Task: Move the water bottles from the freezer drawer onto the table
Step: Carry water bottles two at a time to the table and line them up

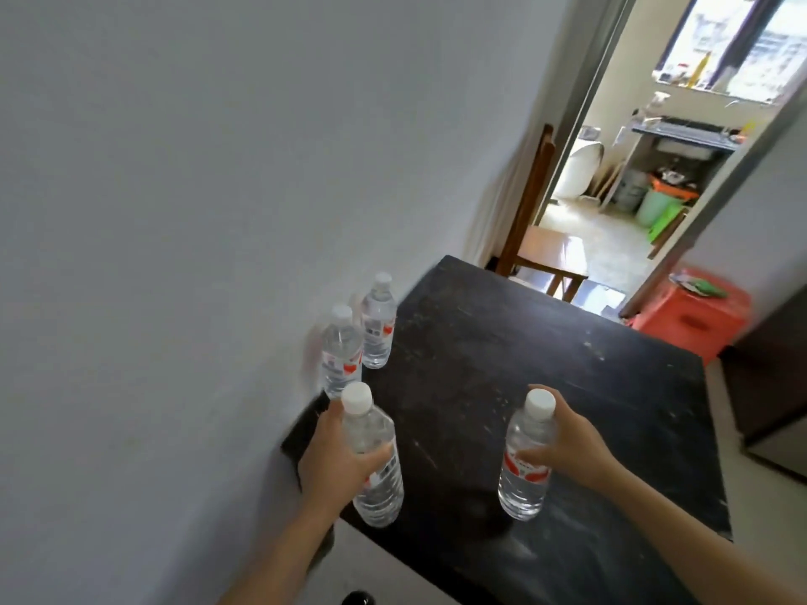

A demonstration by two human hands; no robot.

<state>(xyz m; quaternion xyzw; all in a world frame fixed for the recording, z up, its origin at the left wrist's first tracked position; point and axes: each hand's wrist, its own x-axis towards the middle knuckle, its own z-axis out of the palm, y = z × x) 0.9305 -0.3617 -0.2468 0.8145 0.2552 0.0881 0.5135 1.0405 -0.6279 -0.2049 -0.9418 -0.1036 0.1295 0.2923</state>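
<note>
A dark scuffed table [524, 364] stands against the white wall. Two clear water bottles with white caps and red-and-white labels stand upright along its wall side, one nearer [341, 355] and one farther back [378, 325]. My left hand [336, 456] is wrapped around a third bottle [375, 465], held over the table's near left edge. My right hand [572, 438] grips a fourth bottle [526, 465] over the table's near middle. Whether either held bottle touches the tabletop I cannot tell. The freezer drawer is out of view.
A wooden chair [541, 246] stands past the table's far end by the wall. An orange plastic stool [694, 316] sits on the floor at the right, next to an open doorway [633, 168] into a cluttered room. A dark cabinet [773, 386] is at the right edge.
</note>
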